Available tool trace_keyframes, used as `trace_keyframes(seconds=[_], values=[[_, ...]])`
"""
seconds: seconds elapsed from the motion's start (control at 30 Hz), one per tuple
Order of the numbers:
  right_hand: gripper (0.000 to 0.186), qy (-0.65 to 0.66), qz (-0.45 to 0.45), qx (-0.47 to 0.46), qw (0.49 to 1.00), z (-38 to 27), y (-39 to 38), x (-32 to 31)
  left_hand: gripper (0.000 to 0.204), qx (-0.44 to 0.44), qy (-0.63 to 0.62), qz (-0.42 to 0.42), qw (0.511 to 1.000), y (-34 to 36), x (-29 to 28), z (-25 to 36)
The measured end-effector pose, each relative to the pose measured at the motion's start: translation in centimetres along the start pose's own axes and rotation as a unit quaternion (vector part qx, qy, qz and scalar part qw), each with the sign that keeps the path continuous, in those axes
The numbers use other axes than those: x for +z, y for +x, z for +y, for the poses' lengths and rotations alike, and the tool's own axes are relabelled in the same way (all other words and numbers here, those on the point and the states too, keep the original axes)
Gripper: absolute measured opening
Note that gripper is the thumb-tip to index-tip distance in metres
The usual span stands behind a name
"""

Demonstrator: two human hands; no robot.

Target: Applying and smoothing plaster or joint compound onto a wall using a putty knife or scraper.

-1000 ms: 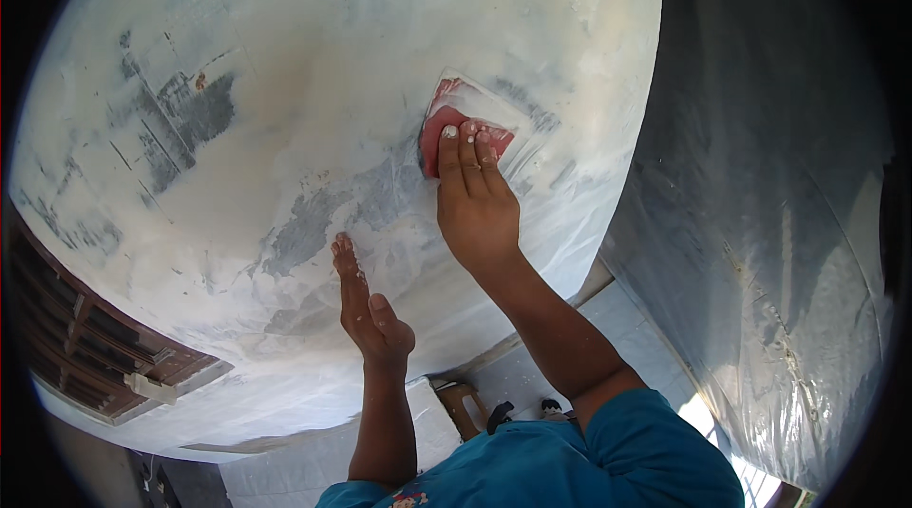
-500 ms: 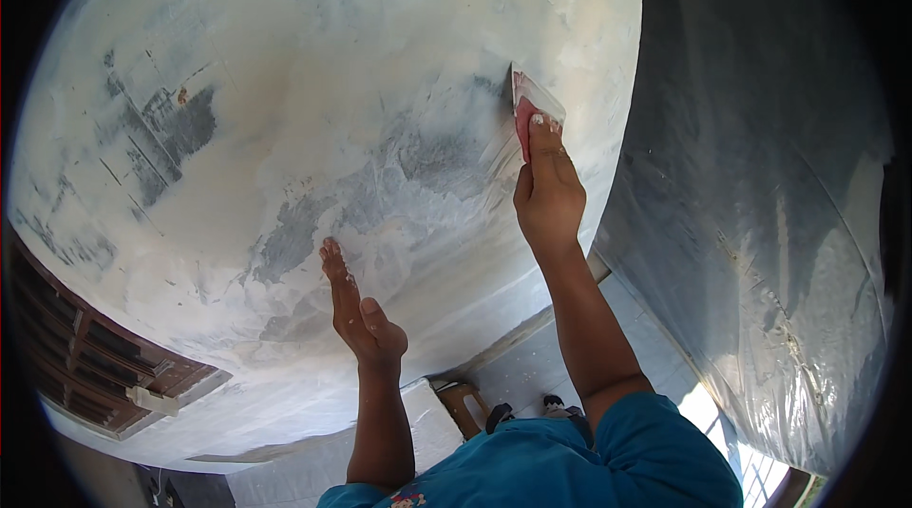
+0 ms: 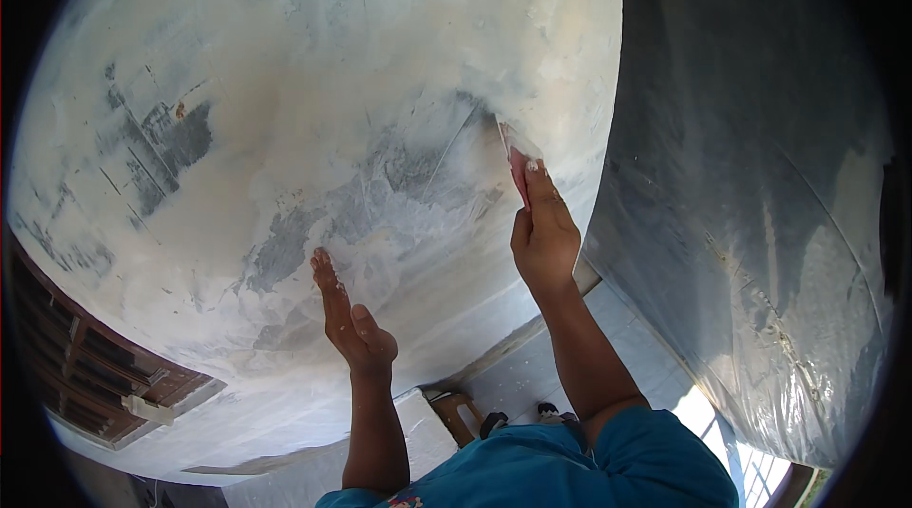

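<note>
In my right hand point(image 3: 548, 247) is a putty knife point(image 3: 518, 171) with a reddish grip and a pale blade. Its blade edge is against the wall point(image 3: 313, 100), at the right end of a grey patch point(image 3: 408, 161). White filler covers most of that wall, and white smears mark my right fingers. Lower and to the left, my left hand point(image 3: 356, 328) is raised with fingers stretched out and thumb apart, holding nothing. Its fingertips, flecked with white, are by the wall's lower grey area; whether they touch it I cannot tell.
Clear plastic sheeting point(image 3: 741, 176) hangs to the right of the wall's edge. A brown wooden louvred frame point(image 3: 95, 366) is set into the wall at lower left. Below lie a tiled floor point(image 3: 518, 370) and a brown wooden piece point(image 3: 456, 416) near my feet.
My right hand has drawn the putty knife downward and slightly left along the wall, and a thin diagonal line shows on the grey patch. My left hand has shifted only slightly.
</note>
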State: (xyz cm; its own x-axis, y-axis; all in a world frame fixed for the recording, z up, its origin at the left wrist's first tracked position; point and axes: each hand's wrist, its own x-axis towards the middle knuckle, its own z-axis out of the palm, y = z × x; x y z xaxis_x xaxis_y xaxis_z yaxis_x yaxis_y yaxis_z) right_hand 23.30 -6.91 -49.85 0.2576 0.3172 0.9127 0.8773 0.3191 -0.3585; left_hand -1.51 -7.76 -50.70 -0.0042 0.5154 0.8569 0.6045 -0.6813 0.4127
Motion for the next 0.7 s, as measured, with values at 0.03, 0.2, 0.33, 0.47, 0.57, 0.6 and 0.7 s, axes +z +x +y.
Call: trace_keyframes(seconds=[0.03, 0.2, 0.33, 0.47, 0.57, 0.6, 0.7], values=[[0.051, -0.024, 0.037, -0.007, 0.999, 0.3, 1.9, 0.3, 0.069, 0.0, 0.0, 0.002, 1.0, 0.0, 0.0, 0.0], [0.048, -0.085, -0.024, -0.062, 0.994, -2.5, 1.6, 5.8, 0.067, -0.002, -0.026, -0.005, 1.0, 0.0, 0.6, 0.2], [0.046, -0.027, -0.139, -0.098, 0.985, -5.1, -8.4, 6.0, 0.069, -0.007, -0.019, -0.008, 1.0, 0.1, 0.4, 0.7], [0.046, 0.092, -0.159, -0.04, 0.982, -6.6, -7.7, 0.8, 0.068, 0.005, -0.009, -0.007, 1.0, 0.1, -0.2, -0.1], [0.047, 0.068, -0.035, -0.052, 0.996, -5.0, -1.2, -0.6, 0.069, 0.004, -0.01, -0.003, 1.0, -0.1, -0.1, -0.2], [0.048, 0.051, 0.002, -0.038, 0.998, -4.7, 0.9, -0.1, 0.069, 0.004, -0.003, 0.0, 1.0, -0.2, -0.2, -0.3], [0.048, -0.015, 0.07, -0.06, 0.996, -4.2, 5.5, 2.0, 0.068, 0.004, -0.018, -0.004, 1.0, -0.1, 0.4, 0.1]])
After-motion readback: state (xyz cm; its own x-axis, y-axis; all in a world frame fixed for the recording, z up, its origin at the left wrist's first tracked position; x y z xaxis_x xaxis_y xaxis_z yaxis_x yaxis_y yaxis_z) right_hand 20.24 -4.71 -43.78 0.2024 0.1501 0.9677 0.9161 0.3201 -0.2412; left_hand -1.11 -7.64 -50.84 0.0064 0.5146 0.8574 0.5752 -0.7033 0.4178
